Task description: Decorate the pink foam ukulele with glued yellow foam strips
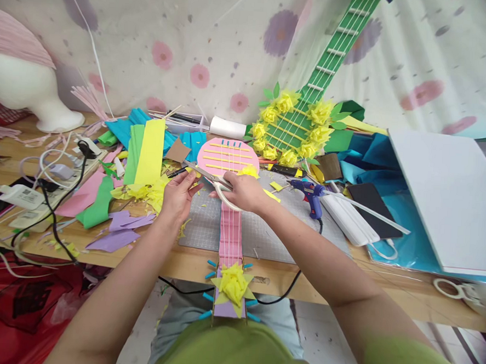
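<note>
My right hand [242,191] grips white-handled scissors [203,172], their blades pointing left toward my other hand. My left hand [177,195] is closed in a pinch by the blade tips, at a small yellow piece of paper [197,173] mostly hidden by the fingers. Under and beyond my hands lies a pink paper guitar [212,152] with yellow strips and white strings. Its neck [230,236] runs toward me over the table edge. A yellow paper flower [232,284] sits on the purple head, with blue pegs at the sides. Another yellow flower [248,171] rests on the guitar's body.
A green paper guitar [314,93] with yellow flowers leans at the back. A blue glue gun [312,197] and a yellow-black cutter [285,170] lie right on the grey cutting mat [281,234]. Paper scraps [114,240], a power strip [57,187] and cables spread left.
</note>
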Demonstrator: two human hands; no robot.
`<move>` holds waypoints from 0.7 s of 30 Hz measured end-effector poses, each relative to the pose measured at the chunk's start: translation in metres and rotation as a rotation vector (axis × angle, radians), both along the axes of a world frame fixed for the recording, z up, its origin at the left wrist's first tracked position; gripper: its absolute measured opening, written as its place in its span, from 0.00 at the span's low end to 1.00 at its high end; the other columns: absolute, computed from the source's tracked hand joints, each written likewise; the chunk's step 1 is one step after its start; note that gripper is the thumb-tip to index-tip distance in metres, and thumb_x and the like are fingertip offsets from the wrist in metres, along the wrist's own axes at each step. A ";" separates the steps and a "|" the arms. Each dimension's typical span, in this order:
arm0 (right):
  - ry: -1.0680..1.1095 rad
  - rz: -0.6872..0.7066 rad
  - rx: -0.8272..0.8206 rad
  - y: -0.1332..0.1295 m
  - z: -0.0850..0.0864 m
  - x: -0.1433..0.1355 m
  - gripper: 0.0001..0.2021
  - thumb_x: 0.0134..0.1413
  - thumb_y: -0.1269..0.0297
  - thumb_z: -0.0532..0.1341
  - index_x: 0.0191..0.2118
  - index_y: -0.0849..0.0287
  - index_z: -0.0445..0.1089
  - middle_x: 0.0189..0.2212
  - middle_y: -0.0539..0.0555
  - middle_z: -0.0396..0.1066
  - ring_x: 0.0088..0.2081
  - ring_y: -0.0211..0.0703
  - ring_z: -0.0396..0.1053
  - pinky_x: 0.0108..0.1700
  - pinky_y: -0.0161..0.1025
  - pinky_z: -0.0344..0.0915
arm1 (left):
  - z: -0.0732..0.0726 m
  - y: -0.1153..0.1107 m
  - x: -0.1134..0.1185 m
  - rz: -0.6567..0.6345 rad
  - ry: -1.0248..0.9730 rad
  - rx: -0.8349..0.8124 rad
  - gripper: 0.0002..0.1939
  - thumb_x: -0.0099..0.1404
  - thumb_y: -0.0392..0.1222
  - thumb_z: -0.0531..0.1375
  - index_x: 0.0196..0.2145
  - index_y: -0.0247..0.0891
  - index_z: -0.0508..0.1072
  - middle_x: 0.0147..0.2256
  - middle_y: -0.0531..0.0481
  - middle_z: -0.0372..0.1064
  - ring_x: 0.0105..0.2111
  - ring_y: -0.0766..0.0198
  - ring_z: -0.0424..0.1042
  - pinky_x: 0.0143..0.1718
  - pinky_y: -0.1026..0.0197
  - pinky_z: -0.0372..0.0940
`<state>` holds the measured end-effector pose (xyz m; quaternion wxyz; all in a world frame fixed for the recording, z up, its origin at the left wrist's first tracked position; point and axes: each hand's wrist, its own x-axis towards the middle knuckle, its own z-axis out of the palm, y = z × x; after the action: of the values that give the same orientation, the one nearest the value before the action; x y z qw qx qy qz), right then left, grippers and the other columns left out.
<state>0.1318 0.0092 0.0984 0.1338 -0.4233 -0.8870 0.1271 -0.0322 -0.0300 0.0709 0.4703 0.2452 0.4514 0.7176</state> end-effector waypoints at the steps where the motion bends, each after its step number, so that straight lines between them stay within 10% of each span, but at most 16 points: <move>1: 0.012 -0.008 -0.021 0.001 0.000 0.001 0.26 0.51 0.36 0.50 0.33 0.58 0.63 0.30 0.55 0.71 0.31 0.43 0.67 0.28 0.34 0.48 | 0.000 0.000 -0.001 0.001 0.003 0.000 0.17 0.37 0.45 0.71 0.25 0.37 0.73 0.27 0.53 0.72 0.30 0.68 0.71 0.32 0.66 0.67; 21: -0.033 0.110 -0.032 0.003 0.010 0.006 0.25 0.48 0.38 0.55 0.36 0.58 0.65 0.30 0.54 0.71 0.29 0.42 0.65 0.29 0.34 0.48 | 0.007 -0.005 -0.016 -0.104 0.139 -0.029 0.15 0.33 0.43 0.72 0.21 0.37 0.75 0.26 0.52 0.70 0.28 0.67 0.69 0.32 0.61 0.69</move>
<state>0.1374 0.0124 0.1088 0.1053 -0.3782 -0.9087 0.1416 -0.0486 -0.0350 0.0784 0.4779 0.3106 0.4798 0.6670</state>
